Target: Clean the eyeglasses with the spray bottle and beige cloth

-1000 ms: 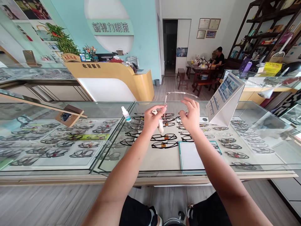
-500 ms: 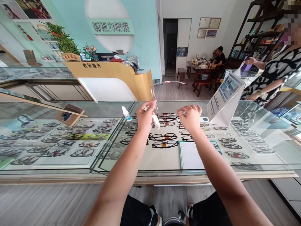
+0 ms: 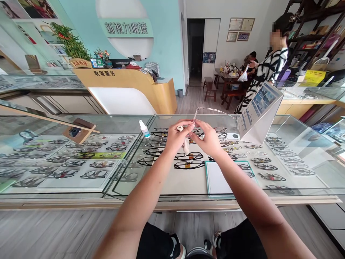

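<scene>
Writing: wall sign [image 3: 126, 28] reads 新视力眼镜; cashier desk [image 3: 126, 86] front reads 收银服务; print on the tilted display card [image 3: 258, 111] is too small to read

Item: clear-framed glasses [image 3: 215, 110], held above the middle of the glass counter [image 3: 293, 151], one temple reaching right toward the card

Left hand [image 3: 176, 138]: thumb and forefinger pinch the frame near its hinge; a small white object [image 3: 185, 144] hangs from the curled fingers

Right hand [image 3: 206, 138]: fingers drawn together, tips pinching the frame just beside the left fingertips

Surroundings: spray bottle [image 3: 145, 129] stands left, well apart; card stands right, apart; white pad [image 3: 219, 178] lies beneath the right forearm near the front edge; rows of spectacles [image 3: 188, 164] lie under the glass
</scene>
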`<state>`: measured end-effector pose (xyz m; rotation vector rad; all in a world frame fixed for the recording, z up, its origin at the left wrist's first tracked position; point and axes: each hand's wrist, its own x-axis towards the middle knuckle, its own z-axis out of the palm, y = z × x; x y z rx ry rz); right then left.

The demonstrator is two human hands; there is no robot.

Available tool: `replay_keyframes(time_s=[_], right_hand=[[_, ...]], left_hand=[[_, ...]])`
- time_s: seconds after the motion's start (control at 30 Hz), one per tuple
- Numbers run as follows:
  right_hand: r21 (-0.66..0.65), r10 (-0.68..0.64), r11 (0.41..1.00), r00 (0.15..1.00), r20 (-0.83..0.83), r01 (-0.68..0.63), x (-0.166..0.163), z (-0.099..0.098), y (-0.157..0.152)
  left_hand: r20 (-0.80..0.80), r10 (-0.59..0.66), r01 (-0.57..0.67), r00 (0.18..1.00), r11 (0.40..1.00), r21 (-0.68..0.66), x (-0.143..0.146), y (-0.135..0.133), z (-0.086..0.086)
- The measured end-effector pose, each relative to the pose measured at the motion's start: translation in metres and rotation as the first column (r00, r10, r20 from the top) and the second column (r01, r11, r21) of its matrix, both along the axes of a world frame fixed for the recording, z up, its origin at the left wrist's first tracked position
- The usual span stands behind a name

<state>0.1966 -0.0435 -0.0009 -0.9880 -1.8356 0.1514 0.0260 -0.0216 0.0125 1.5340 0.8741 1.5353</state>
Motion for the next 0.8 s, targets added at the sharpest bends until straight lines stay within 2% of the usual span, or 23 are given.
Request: replay_keyframes(time_s=[0.17,0.27,0.33,0.4,0.47,0.53,0.6,0.7,0.8], right_hand=[[-0.005,0.007,1.0,1.0,-0.024,-0.007,0.0,-0.002,0.0],[-0.004,-0.041,0.999,0.998,-0.053,0.041,0.005,-0.002,0.002],[-0.003,-0.064,0.998,0.994,-0.084,0.064,0.008,-0.002,0.005],[-0.008,-0.082,0.997,0.991,-0.104,0.081,0.011,-0.002,0.007],[-0.02,-0.09,0.996,0.99,-0.107,0.088,0.012,-0.001,0.007],[-0.036,-0.092,0.995,0.991,-0.094,0.089,0.013,-0.001,0.006],[-0.047,-0.097,0.995,0.992,-0.078,0.093,0.013,-0.001,0.005],[-0.048,-0.105,0.994,0.993,-0.056,0.103,0.012,-0.003,0.005],[-0.044,-0.113,0.993,0.992,-0.047,0.111,0.012,-0.005,0.006]], left_hand=[[-0.04,-0.053,0.053,0.998,0.999,0.004,-0.004,-0.001,0.005],[-0.089,-0.096,0.091,0.991,0.994,-0.059,-0.011,0.001,0.007],[-0.048,-0.078,0.073,0.996,0.993,-0.095,-0.018,0.009,0.007],[0.072,0.039,-0.031,0.997,0.992,-0.119,-0.028,0.022,0.005],[0.229,0.245,-0.209,0.942,0.963,-0.169,-0.039,0.038,0.002],[0.327,0.437,-0.357,0.838,0.892,-0.279,-0.052,0.054,0.0],[0.355,0.566,-0.433,0.744,0.813,-0.389,-0.066,0.067,-0.003],[0.366,0.665,-0.492,0.651,0.737,-0.464,-0.086,0.079,-0.007],[0.301,0.708,-0.52,0.639,0.686,-0.509,-0.1,0.086,-0.012]])
